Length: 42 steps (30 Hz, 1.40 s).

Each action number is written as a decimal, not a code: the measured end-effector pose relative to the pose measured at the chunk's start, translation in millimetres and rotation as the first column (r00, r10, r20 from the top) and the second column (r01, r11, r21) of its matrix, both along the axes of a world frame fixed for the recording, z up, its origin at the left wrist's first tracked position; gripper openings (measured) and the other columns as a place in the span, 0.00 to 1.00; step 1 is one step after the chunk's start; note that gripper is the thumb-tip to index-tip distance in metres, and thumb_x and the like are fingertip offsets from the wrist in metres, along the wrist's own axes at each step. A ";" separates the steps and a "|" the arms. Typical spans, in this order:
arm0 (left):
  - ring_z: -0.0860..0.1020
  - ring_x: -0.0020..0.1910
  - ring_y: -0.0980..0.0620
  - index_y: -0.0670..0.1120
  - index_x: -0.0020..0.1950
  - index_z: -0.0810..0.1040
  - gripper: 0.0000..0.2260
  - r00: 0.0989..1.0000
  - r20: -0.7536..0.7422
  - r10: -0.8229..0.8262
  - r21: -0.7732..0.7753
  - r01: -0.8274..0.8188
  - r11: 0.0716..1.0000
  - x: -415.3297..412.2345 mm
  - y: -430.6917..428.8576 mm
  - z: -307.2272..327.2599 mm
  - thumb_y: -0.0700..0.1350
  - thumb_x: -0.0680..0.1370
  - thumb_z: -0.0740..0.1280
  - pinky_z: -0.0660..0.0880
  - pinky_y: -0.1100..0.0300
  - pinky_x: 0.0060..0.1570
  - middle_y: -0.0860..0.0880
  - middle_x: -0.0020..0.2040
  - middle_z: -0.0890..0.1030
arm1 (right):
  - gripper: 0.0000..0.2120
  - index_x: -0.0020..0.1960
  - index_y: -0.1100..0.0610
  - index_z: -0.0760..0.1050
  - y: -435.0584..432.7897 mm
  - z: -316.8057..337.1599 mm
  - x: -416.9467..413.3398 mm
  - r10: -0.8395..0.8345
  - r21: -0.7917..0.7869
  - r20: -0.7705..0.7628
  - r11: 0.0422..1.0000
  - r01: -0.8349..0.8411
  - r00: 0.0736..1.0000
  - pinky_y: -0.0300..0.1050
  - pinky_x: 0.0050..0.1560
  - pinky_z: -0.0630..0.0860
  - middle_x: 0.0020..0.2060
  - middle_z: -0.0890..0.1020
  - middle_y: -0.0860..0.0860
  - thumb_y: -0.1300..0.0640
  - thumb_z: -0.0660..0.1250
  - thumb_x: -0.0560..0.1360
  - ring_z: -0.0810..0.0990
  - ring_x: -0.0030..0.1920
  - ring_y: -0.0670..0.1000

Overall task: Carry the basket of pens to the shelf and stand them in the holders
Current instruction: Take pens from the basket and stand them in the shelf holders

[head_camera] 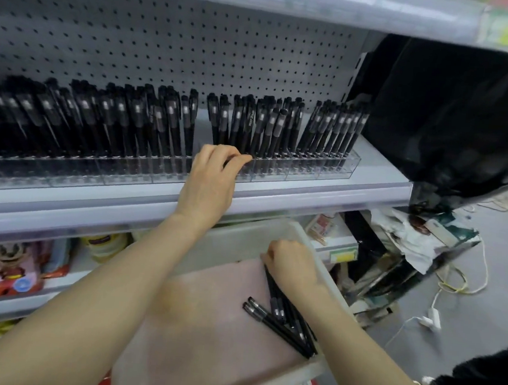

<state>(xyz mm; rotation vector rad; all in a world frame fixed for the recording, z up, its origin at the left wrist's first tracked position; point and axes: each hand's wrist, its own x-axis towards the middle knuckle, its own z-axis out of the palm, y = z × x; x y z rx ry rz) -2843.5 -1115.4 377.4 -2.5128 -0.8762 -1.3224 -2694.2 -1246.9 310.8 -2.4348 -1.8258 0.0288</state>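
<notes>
**A:** How will those loose black plastic pens (285, 325) handle?

**B:** Light and stiff, I'd judge, with smooth barrels that could slip or roll. The darker grip section looks the surest place to pinch one. A small bunch is better taken around the middle.

**A:** Where are they?

**B:** They lie in a fanned heap in the pale translucent plastic basket (191, 354), below and in front of the clear acrylic holder tray (278, 171). The right hand (291, 266) is down there, fingers curled over the pens' upper ends, gripping them.

**A:** And the other hand?

**B:** The left hand (214, 174) is at the tray's front wall, about its middle, with the fingers bent and the thumb pointing right. Whether it pinches a pen I cannot tell.

**A:** How do the pens look?

**B:** Slim, all black and capped, with a grey band near one end. They match the standing black pens (130, 122) that crowd the tray, leaning. There is a gap in that row just behind the left hand.
</notes>
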 end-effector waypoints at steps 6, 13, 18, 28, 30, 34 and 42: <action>0.67 0.53 0.45 0.40 0.63 0.79 0.19 1.000 -0.002 0.000 -0.020 0.000 1.000 0.1 -2.1 1.3 0.28 0.73 0.66 0.74 0.48 0.54 0.42 0.53 0.77 | 0.10 0.53 0.61 0.78 -0.8 -13.1 -12.8 0.024 -0.286 -0.013 0.958 -0.026 1.000 0.47 0.49 0.76 0.53 0.81 0.59 0.58 0.67 0.74 0.80 0.55 0.60; 0.70 0.58 0.42 0.38 0.65 0.77 0.22 0.999 -0.015 -0.046 -0.030 0.046 0.998 -4.3 -10.2 6.0 0.26 0.73 0.64 0.74 0.46 0.57 0.41 0.57 0.77 | 0.07 0.47 0.57 0.80 1.8 14.6 -3.0 0.004 -0.223 -0.311 0.972 -0.077 0.950 0.44 0.47 0.76 0.45 0.83 0.54 0.55 0.67 0.73 0.80 0.47 0.55; 0.73 0.61 0.41 0.39 0.65 0.77 0.19 0.950 -0.196 -0.241 0.009 0.248 0.969 -11.1 -29.9 -14.0 0.31 0.75 0.59 0.72 0.49 0.63 0.41 0.61 0.77 | 0.04 0.42 0.54 0.78 4.0 69.2 10.5 0.121 -0.027 -0.559 0.986 -0.164 0.820 0.42 0.39 0.70 0.32 0.79 0.48 0.55 0.69 0.75 0.74 0.31 0.45; 0.74 0.38 0.49 0.44 0.49 0.83 0.12 0.979 -0.148 -0.140 -0.046 0.134 0.990 -5.6 -40.5 -39.9 0.49 0.80 0.61 0.73 0.56 0.38 0.50 0.37 0.79 | 0.09 0.47 0.57 0.81 5.9 115.1 27.2 0.125 0.207 -0.788 0.976 0.068 0.603 0.37 0.34 0.74 0.34 0.81 0.50 0.60 0.78 0.69 0.76 0.31 0.46; 0.73 0.37 0.48 0.44 0.49 0.82 0.14 0.989 -0.102 -0.103 -0.110 0.091 0.990 -5.0 -44.2 -35.6 0.50 0.81 0.60 0.73 0.55 0.36 0.50 0.36 0.79 | 0.12 0.49 0.62 0.77 6.8 117.6 24.0 0.192 0.297 -0.907 0.922 0.247 0.374 0.41 0.40 0.79 0.33 0.81 0.52 0.66 0.77 0.69 0.79 0.32 0.49; 0.73 0.38 0.47 0.44 0.48 0.81 0.12 0.995 -0.059 -0.081 -0.121 0.074 0.990 1.2 -44.7 -20.9 0.49 0.80 0.62 0.72 0.54 0.37 0.50 0.37 0.78 | 0.08 0.48 0.66 0.76 13.1 111.6 9.5 0.303 0.349 -0.936 0.859 0.374 0.178 0.39 0.42 0.79 0.33 0.81 0.55 0.67 0.73 0.72 0.81 0.34 0.49; 0.73 0.56 0.45 0.40 0.61 0.79 0.13 0.997 -0.071 -0.017 0.044 0.020 0.999 10.2 -21.7 13.9 0.43 0.78 0.68 0.72 0.52 0.58 0.44 0.56 0.78 | 0.04 0.46 0.59 0.78 24.4 157.3 27.0 0.372 0.648 -0.711 0.677 0.349 0.597 0.40 0.41 0.81 0.36 0.84 0.55 0.58 0.68 0.78 0.82 0.34 0.47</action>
